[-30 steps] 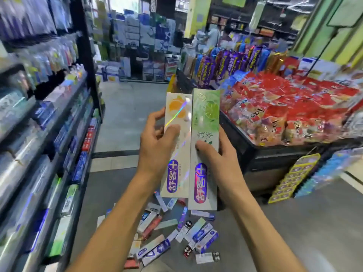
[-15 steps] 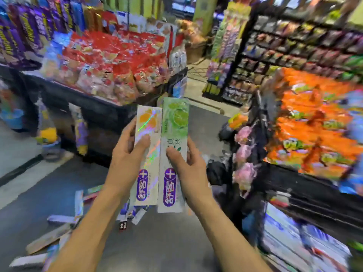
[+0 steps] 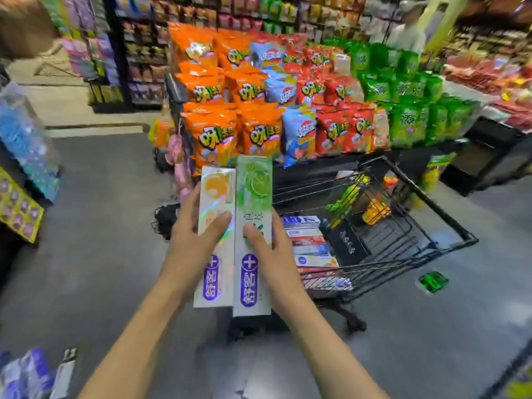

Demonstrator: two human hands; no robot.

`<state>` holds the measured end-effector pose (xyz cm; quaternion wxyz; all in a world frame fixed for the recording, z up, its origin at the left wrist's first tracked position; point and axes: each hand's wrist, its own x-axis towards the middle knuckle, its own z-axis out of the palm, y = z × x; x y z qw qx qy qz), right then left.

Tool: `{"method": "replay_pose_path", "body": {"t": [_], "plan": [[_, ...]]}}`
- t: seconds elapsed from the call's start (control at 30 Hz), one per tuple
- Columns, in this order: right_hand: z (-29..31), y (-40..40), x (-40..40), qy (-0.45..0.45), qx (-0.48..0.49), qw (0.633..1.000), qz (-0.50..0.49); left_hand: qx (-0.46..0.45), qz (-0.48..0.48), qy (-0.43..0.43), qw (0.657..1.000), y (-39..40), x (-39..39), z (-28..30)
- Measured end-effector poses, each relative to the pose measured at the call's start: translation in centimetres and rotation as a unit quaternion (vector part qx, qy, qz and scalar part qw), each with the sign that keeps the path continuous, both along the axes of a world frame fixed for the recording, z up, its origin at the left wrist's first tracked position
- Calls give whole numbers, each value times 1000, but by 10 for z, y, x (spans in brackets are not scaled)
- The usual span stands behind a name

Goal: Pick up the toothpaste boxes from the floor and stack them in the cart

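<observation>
Grey floor (image 3: 86,254) fills the lower part of the view, with a few toothpaste boxes (image 3: 62,375) lying at its bottom left corner, blurred. Above it two bare forearms reach forward. The left hand (image 3: 193,240) grips an orange-printed toothpaste box (image 3: 214,234) from its left side, thumb laid across the front. The right hand (image 3: 273,251) grips a green-printed toothpaste box (image 3: 253,237) from its right side, thumb on the front as well. Both boxes stand upright, long edges touching, the green one reaching a little higher and lower than the orange one.

Just behind the hands stands a black wire cart (image 3: 417,214). Along its near left side lies a stack of toothpaste boxes (image 3: 308,243), flat and lengthwise. Toward its far right corner lie a green packet (image 3: 344,201) and a yellow packet (image 3: 375,211). A small green item (image 3: 433,281) lies on the floor just right of the cart.

Beyond the cart a display (image 3: 288,116) holds rows of orange, blue, red and green snack bags. Farther back stand dark shelves (image 3: 138,53) of goods, too blurred to read.
</observation>
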<state>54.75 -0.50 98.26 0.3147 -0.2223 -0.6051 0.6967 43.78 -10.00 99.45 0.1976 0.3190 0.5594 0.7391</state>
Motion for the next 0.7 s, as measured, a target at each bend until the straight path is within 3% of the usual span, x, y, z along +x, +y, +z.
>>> {"method": "replay_pose_path", "body": {"t": [0.1,0.23,0.37,0.53,0.7], "plan": [[-6,69,41,-21,-22,999,-33,-22,-51,-8,998,71,29,-10],[-11,152,87,-42,-49,997,-45,-56,-64,-42,995,156,59,-22],[-23,215,116,-67,-71,988,-120,-89,-66,-61,992,221,75,-39],[-37,287,123,-90,-97,978,-163,-136,-53,-86,986,282,66,-74],[-54,356,100,-150,-52,977,-145,-164,-40,-80,982,347,36,-101]]}}
